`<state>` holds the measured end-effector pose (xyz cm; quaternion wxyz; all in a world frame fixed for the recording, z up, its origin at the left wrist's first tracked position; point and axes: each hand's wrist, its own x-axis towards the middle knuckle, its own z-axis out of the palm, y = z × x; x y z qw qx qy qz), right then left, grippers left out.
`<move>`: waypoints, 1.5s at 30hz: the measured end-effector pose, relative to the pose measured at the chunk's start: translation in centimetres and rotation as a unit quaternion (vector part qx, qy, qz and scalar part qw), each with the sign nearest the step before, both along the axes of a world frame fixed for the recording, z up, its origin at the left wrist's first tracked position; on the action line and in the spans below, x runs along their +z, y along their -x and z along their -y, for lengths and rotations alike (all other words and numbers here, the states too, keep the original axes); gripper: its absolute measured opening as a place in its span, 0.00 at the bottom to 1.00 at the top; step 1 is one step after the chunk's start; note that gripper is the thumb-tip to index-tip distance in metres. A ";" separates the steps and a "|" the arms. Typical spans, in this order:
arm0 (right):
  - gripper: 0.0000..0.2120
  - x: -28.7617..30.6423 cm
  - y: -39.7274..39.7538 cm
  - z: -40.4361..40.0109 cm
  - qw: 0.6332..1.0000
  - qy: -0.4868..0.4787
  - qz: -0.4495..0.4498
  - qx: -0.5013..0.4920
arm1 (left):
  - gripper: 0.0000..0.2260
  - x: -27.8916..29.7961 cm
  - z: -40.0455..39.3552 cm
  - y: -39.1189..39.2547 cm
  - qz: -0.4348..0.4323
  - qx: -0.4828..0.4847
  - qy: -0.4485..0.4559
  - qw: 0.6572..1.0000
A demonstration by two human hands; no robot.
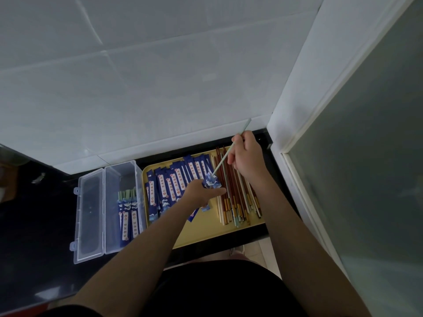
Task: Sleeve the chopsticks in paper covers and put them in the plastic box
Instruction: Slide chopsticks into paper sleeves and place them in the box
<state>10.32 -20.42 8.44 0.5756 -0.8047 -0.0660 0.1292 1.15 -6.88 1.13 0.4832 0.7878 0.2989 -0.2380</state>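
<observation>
My right hand (246,155) grips pale green chopsticks (223,160) tilted up toward the wall, their lower tips at the open mouth of a blue paper cover (211,181). My left hand (201,192) holds that cover above the yellow tray (206,232). More blue covers (174,184) lie fanned on the tray's left half. Loose red, white and green chopsticks (238,197) lie on its right half. The clear plastic box (124,202) stands open to the left of the tray with several sleeved green chopsticks (127,213) inside.
The box lid (89,216) lies flat on the dark counter (34,220). A white tiled wall (160,88) rises behind the tray. A white frame with a frosted pane (366,156) closes off the right side. My dark-clothed lap fills the bottom.
</observation>
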 end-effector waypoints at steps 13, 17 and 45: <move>0.11 -1.8 0.9 1.5 0.968 0.129 -0.120 0.178 | 0.15 1.3 1.2 -0.8 0.064 0.046 0.044 0.996; 0.07 -4.9 1.2 1.9 0.955 0.247 -0.108 0.123 | 0.18 0.9 1.0 -0.5 0.077 0.147 0.090 0.982; 0.06 -11.2 5.8 1.8 0.835 0.499 -0.115 0.202 | 0.10 -3.0 3.1 -0.7 -0.140 0.181 0.150 0.962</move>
